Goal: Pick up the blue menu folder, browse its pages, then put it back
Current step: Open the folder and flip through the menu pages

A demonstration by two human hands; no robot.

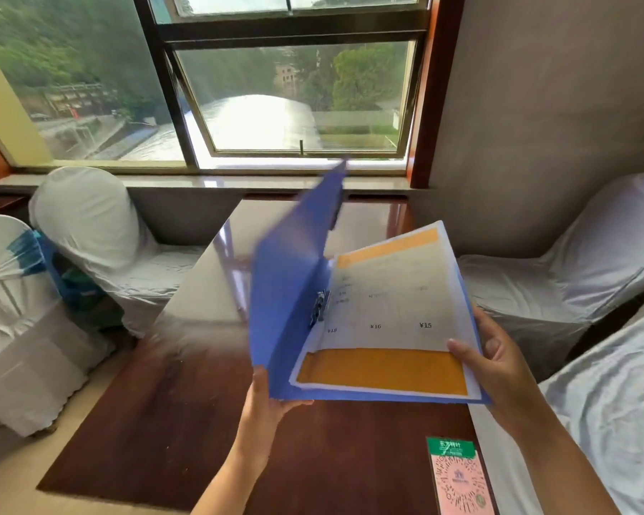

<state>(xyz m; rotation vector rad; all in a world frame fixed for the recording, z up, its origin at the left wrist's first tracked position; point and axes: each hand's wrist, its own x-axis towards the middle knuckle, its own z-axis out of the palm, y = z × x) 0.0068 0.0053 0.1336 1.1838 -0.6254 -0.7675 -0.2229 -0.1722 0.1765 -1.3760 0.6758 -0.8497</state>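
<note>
The blue menu folder (287, 291) is held open in the air above the dark wooden table (172, 421). Its front cover stands nearly upright, blurred. A white menu page (383, 314) with orange bands and price figures lies on the right half, under a metal clip at the spine. My left hand (264, 403) grips the folder's lower edge near the spine, thumb on the inside. My right hand (495, 369) holds the right edge, thumb pressing on the page.
A pink and green QR-code card (458, 477) lies on the table's near right corner. White-covered chairs stand at the left (86, 232) and right (558, 276). A large window (290, 105) and its sill run behind the table.
</note>
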